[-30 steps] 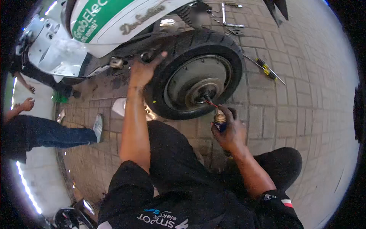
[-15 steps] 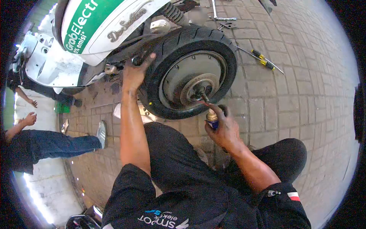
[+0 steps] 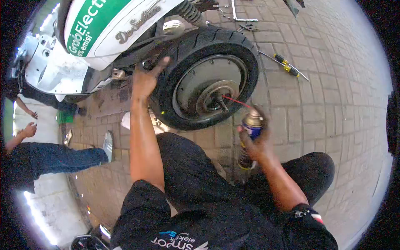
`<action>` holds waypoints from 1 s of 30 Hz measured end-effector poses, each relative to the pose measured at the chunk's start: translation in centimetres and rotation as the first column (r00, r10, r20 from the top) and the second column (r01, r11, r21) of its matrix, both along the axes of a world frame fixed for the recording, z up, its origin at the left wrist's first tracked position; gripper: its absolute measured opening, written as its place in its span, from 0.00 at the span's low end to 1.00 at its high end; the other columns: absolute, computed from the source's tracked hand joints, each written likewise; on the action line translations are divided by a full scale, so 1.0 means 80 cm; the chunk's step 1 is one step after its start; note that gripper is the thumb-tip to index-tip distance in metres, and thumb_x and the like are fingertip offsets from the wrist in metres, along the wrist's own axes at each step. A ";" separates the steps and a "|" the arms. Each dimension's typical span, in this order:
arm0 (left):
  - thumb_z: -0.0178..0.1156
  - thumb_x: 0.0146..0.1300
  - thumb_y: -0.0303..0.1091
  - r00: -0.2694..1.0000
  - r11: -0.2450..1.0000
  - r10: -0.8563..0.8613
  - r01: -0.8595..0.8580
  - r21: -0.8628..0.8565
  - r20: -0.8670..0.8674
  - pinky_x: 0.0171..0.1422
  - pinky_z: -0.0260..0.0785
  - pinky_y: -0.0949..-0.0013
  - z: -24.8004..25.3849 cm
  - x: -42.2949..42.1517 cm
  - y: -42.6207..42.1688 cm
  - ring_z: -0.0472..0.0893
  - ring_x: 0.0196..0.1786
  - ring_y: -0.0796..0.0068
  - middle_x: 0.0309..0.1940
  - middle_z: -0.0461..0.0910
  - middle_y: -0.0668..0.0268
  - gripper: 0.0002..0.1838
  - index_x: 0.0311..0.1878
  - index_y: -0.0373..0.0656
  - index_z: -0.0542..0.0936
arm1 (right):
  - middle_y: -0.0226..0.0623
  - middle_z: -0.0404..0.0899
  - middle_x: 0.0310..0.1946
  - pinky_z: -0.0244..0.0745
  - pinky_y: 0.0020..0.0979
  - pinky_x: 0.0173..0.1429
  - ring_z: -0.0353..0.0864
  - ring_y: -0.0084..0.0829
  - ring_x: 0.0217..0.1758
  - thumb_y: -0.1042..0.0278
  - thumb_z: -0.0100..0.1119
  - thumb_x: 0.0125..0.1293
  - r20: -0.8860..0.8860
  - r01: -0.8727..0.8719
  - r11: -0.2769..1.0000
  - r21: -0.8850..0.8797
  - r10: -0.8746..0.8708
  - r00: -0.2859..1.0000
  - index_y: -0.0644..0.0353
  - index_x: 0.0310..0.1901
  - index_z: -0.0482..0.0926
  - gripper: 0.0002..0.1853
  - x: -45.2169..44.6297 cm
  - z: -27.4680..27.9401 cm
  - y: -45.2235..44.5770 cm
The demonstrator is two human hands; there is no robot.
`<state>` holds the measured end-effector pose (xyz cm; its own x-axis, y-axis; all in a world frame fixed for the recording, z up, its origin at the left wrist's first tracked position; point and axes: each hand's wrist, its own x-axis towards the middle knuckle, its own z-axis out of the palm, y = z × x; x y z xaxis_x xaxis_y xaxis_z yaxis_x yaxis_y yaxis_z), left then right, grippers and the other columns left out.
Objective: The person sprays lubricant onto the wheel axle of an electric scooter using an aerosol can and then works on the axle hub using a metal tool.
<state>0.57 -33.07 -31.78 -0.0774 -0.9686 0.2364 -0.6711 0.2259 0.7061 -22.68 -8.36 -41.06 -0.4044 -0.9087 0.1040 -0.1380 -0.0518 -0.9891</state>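
Observation:
My right hand (image 3: pixel 259 139) is wrapped round a blue and black spray can (image 3: pixel 252 125), held upright beside the wheel. From its nozzle a thin red straw (image 3: pixel 237 101) reaches to the hub (image 3: pixel 216 99), where a metal axle sticks out. The black tyre (image 3: pixel 196 46) surrounds a grey round hub cover. At the tyre's left edge rests my left hand (image 3: pixel 146 81), thumb and fingers spread, some fingertips hidden behind a dark part. It holds nothing that shows.
A white and green scooter body (image 3: pixel 104 33) fills the upper left. Screwdrivers (image 3: pixel 287 66) and a metal wrench (image 3: pixel 246 20) lie on the paving right of the wheel. Another person's jeans leg (image 3: pixel 68 154) and hands show at the left, with a second person's arm above.
The can in my right hand has moved right and down, and more of it shows. The red straw now points from the right into the hub. My left hand stays at the tyre.

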 end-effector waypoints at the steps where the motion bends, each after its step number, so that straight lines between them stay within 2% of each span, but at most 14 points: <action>1: 0.73 0.49 0.55 1.000 1.000 -0.001 0.001 0.023 -0.018 0.67 0.63 0.61 -0.004 0.004 -0.005 0.75 0.60 0.57 0.57 0.77 0.51 0.41 0.59 0.34 0.74 | 0.41 0.79 0.44 0.76 0.32 0.48 0.79 0.36 0.42 0.65 0.68 0.57 0.006 0.006 1.000 -0.001 -0.006 1.000 0.58 0.60 0.66 0.31 0.006 0.008 -0.010; 2: 0.73 0.48 0.56 0.999 0.999 0.006 -0.004 0.052 -0.036 0.67 0.62 0.60 -0.008 0.010 -0.005 0.74 0.61 0.56 0.58 0.76 0.50 0.43 0.60 0.34 0.73 | 0.44 0.78 0.44 0.75 0.36 0.48 0.80 0.42 0.44 0.65 0.68 0.56 -0.259 0.012 1.000 0.026 -0.004 0.966 0.57 0.61 0.66 0.32 0.007 0.018 -0.021; 5: 0.74 0.46 0.57 0.999 0.995 0.008 -0.004 0.103 -0.037 0.68 0.62 0.61 -0.001 0.008 0.001 0.73 0.62 0.56 0.59 0.75 0.49 0.45 0.61 0.34 0.72 | 0.52 0.75 0.46 0.73 0.48 0.50 0.77 0.58 0.48 0.65 0.69 0.54 -0.403 0.011 0.986 0.167 0.058 0.913 0.54 0.62 0.65 0.33 0.013 0.034 -0.025; 7: 0.73 0.47 0.56 0.999 0.997 -0.004 0.007 0.076 -0.039 0.68 0.62 0.61 -0.019 0.017 -0.013 0.74 0.62 0.57 0.58 0.76 0.50 0.44 0.61 0.35 0.73 | 0.53 0.74 0.49 0.74 0.48 0.49 0.77 0.57 0.48 0.64 0.69 0.54 -0.482 0.016 0.985 0.170 0.069 0.873 0.54 0.62 0.65 0.34 0.011 0.012 -0.021; 10: 0.73 0.49 0.55 0.996 0.996 -0.047 0.052 0.072 -0.071 0.67 0.62 0.61 -0.013 0.013 -0.008 0.75 0.61 0.57 0.57 0.77 0.52 0.40 0.59 0.36 0.74 | 0.53 0.71 0.53 0.78 0.49 0.48 0.78 0.58 0.49 0.57 0.68 0.55 -0.460 0.033 0.976 0.215 0.072 0.885 0.47 0.63 0.66 0.34 0.009 0.010 -0.025; 16: 0.71 0.52 0.53 0.998 0.997 -0.041 0.044 0.067 -0.045 0.67 0.62 0.61 -0.007 0.009 -0.002 0.75 0.60 0.57 0.56 0.78 0.55 0.36 0.58 0.38 0.76 | 0.54 0.71 0.54 0.77 0.51 0.48 0.78 0.58 0.50 0.58 0.69 0.54 -0.469 0.025 0.989 0.147 0.047 0.882 0.44 0.64 0.65 0.35 0.007 -0.002 -0.020; 22: 0.72 0.51 0.52 0.998 0.999 0.028 -0.029 0.016 0.053 0.68 0.61 0.60 -0.008 0.014 -0.002 0.75 0.61 0.59 0.57 0.77 0.53 0.37 0.58 0.34 0.76 | 0.54 0.71 0.56 0.76 0.51 0.50 0.77 0.60 0.51 0.56 0.68 0.56 -0.473 -0.003 0.985 0.174 0.087 0.877 0.48 0.64 0.65 0.35 0.001 -0.001 -0.021; 23: 0.72 0.51 0.53 0.999 0.999 0.014 -0.016 0.029 0.038 0.69 0.61 0.59 -0.011 0.015 -0.005 0.74 0.62 0.59 0.58 0.77 0.52 0.38 0.58 0.34 0.75 | 0.54 0.71 0.56 0.76 0.51 0.50 0.77 0.60 0.51 0.56 0.68 0.56 -0.495 0.026 0.986 0.165 0.060 0.867 0.48 0.64 0.65 0.35 -0.001 0.001 -0.027; 25: 0.72 0.52 0.52 0.972 0.978 -0.149 0.172 0.119 -0.182 0.70 0.60 0.59 0.013 -0.004 0.010 0.73 0.63 0.57 0.60 0.74 0.49 0.39 0.60 0.33 0.73 | 0.55 0.72 0.55 0.75 0.49 0.52 0.77 0.59 0.51 0.53 0.68 0.57 -0.514 0.190 0.975 0.119 -0.104 0.852 0.51 0.65 0.64 0.36 -0.035 0.009 -0.031; 26: 0.68 0.57 0.53 0.949 0.959 -0.228 0.258 0.119 -0.219 0.70 0.59 0.58 0.013 -0.004 0.010 0.71 0.64 0.52 0.61 0.72 0.45 0.38 0.60 0.31 0.72 | 0.54 0.73 0.54 0.74 0.48 0.54 0.78 0.53 0.51 0.51 0.68 0.58 -0.459 0.260 0.958 0.119 -0.179 0.870 0.56 0.66 0.62 0.38 -0.057 0.017 -0.029; 27: 0.68 0.57 0.53 0.957 0.967 -0.203 0.229 0.110 -0.208 0.70 0.59 0.58 0.014 0.000 0.010 0.71 0.64 0.52 0.61 0.72 0.45 0.38 0.60 0.31 0.72 | 0.53 0.73 0.54 0.73 0.46 0.56 0.78 0.50 0.53 0.51 0.68 0.58 -0.337 0.275 0.954 0.119 -0.221 0.915 0.59 0.67 0.61 0.40 -0.104 -0.013 -0.035; 28: 0.64 0.60 0.53 1.000 0.996 -0.007 0.008 -0.090 0.007 0.70 0.59 0.58 0.012 0.009 0.016 0.71 0.64 0.51 0.60 0.72 0.44 0.36 0.60 0.30 0.72 | 0.53 0.73 0.55 0.71 0.44 0.58 0.77 0.48 0.55 0.52 0.68 0.58 -0.242 0.316 0.942 0.115 -0.282 0.928 0.61 0.67 0.60 0.41 -0.122 -0.017 -0.046; 29: 0.61 0.64 0.53 0.971 0.946 0.174 -0.119 -0.300 0.163 0.70 0.59 0.58 0.001 -0.002 0.017 0.71 0.64 0.50 0.60 0.72 0.43 0.34 0.59 0.29 0.72 | 0.53 0.73 0.56 0.70 0.43 0.60 0.76 0.47 0.57 0.52 0.68 0.57 -0.142 0.360 0.927 0.109 -0.344 0.928 0.63 0.67 0.59 0.42 -0.141 -0.023 -0.059; 30: 0.57 0.66 0.55 0.992 0.973 0.126 -0.117 -0.198 0.029 0.70 0.58 0.57 0.025 -0.022 0.035 0.70 0.64 0.48 0.59 0.72 0.42 0.35 0.60 0.28 0.71 | 0.53 0.72 0.58 0.68 0.41 0.63 0.74 0.46 0.60 0.53 0.68 0.57 -0.125 0.475 0.877 0.071 -0.464 0.877 0.64 0.68 0.59 0.42 -0.163 0.009 -0.058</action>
